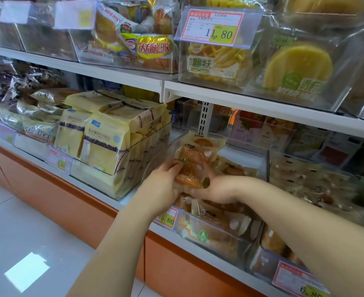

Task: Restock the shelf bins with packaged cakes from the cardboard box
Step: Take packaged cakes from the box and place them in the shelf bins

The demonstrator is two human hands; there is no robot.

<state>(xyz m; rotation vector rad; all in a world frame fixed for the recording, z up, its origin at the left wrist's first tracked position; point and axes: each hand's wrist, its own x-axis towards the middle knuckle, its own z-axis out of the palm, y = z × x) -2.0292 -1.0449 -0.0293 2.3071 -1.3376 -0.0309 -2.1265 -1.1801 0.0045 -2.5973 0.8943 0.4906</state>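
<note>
Here, cake packets (190,166) between both hands (162,185) (216,189).

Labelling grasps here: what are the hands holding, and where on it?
Both hands hold a small stack of packaged cakes: left hand grips its left edge, right hand its lower right side.

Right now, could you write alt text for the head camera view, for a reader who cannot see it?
The left hand and right hand hold a stack of packaged cakes over a clear shelf bin that already holds similar packets. Yellow bread packs fill the bin to the left.
</note>
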